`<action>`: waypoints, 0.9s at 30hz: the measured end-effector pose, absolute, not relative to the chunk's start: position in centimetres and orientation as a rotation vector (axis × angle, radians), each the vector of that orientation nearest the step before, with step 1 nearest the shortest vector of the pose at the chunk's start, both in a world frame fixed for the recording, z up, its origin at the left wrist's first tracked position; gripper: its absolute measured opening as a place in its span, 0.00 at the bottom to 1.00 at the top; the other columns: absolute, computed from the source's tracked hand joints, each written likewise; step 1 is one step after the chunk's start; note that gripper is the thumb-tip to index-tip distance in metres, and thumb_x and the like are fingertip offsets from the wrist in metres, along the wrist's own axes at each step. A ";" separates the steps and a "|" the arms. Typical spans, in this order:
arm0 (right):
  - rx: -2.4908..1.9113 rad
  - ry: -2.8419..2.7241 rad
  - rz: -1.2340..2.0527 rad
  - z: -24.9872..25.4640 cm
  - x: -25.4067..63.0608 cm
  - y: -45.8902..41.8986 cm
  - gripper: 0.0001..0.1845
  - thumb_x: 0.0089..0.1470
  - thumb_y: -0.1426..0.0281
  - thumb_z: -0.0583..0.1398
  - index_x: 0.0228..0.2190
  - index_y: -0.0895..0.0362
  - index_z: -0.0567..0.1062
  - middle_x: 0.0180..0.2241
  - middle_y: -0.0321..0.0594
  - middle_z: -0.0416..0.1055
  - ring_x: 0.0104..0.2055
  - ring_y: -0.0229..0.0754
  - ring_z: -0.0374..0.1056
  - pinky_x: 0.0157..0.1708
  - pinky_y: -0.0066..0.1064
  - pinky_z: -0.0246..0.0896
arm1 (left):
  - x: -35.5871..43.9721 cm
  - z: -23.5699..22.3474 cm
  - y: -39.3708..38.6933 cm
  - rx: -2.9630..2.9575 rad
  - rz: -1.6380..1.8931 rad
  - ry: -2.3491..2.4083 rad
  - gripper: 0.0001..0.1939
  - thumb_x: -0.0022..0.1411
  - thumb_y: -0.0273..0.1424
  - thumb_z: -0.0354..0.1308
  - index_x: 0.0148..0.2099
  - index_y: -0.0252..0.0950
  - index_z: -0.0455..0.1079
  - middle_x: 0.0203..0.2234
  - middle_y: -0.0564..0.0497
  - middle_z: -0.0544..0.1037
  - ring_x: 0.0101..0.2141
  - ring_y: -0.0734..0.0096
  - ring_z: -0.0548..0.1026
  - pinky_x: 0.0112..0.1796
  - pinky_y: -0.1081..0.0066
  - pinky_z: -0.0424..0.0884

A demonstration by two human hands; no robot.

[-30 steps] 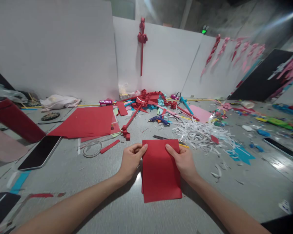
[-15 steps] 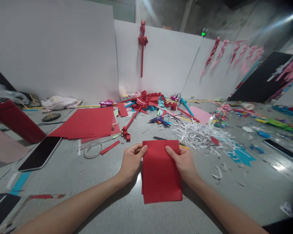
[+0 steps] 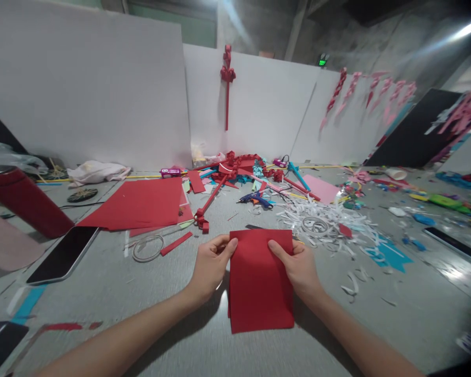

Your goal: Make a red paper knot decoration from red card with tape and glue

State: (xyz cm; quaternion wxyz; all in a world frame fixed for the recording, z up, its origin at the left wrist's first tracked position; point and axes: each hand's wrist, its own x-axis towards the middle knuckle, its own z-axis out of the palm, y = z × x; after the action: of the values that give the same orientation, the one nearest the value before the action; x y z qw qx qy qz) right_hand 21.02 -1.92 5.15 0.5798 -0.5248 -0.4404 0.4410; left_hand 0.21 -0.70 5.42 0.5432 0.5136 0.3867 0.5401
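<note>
A red paper [image 3: 261,285], folded or layered, is held upright in front of me between both hands. My left hand [image 3: 212,262] pinches its upper left edge, the thumb on the front face and the fingers behind. On the upper right edge my right hand [image 3: 300,264] grips in the same way. A second layer peeks out along the lower left side. Just behind the paper's top edge lies a dark, thin blade-like tool [image 3: 253,227], mostly hidden.
Beyond my hands lie a blue glue gun [image 3: 255,199], shredded white paper [image 3: 325,214] and red sheets [image 3: 141,201]. A wire coil [image 3: 148,248], a phone [image 3: 65,255] and a red cylinder [image 3: 27,201] are at left. Another phone [image 3: 455,244] lies right. White boards [image 3: 259,104] stand behind.
The view has tilted up slightly, so the surroundings sit lower. The right hand and the paper's top right corner have shifted a little to the right. Both hands keep their hold.
</note>
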 end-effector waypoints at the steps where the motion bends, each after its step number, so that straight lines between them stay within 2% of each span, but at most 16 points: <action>1: -1.226 -1.022 1.032 5.2 21.0 -2.0 0.22 0.42 0.52 0.75 0.30 0.58 0.83 0.32 0.45 0.82 0.27 0.45 0.74 0.28 0.34 0.70 | 0.2 5.5 -0.7 1.223 1.281 0.915 0.16 0.64 0.42 0.65 0.43 0.35 0.82 0.33 0.46 0.83 0.33 0.68 0.76 0.36 0.71 0.70; 16: -1.221 -1.057 0.991 4.7 21.4 -1.9 0.22 0.43 0.52 0.74 0.30 0.58 0.83 0.31 0.44 0.82 0.28 0.46 0.74 0.27 0.34 0.69 | 0.3 6.3 -0.9 1.198 1.293 0.910 0.16 0.62 0.44 0.66 0.40 0.35 0.80 0.32 0.46 0.81 0.32 0.67 0.75 0.35 0.70 0.70; 21: -1.174 -0.943 0.961 4.7 21.4 -1.7 0.22 0.45 0.52 0.73 0.34 0.56 0.83 0.35 0.43 0.83 0.31 0.48 0.76 0.30 0.35 0.71 | 0.5 5.3 -0.9 1.206 1.168 0.864 0.17 0.63 0.46 0.64 0.40 0.36 0.77 0.31 0.48 0.80 0.32 0.68 0.74 0.34 0.71 0.68; 27: -1.144 -0.793 0.940 4.9 21.8 -1.0 0.22 0.47 0.53 0.73 0.38 0.55 0.83 0.38 0.45 0.83 0.32 0.50 0.77 0.31 0.38 0.74 | 0.8 3.6 -1.1 1.291 1.014 0.901 0.20 0.66 0.47 0.61 0.35 0.34 0.74 0.27 0.50 0.76 0.26 0.72 0.68 0.28 0.73 0.60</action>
State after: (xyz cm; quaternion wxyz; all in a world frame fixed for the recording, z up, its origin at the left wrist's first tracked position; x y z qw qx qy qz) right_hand 21.80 -0.98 4.88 0.6675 -0.5072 -0.3516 0.4166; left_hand 0.84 -1.08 3.55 0.5929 0.5551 0.3877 0.4359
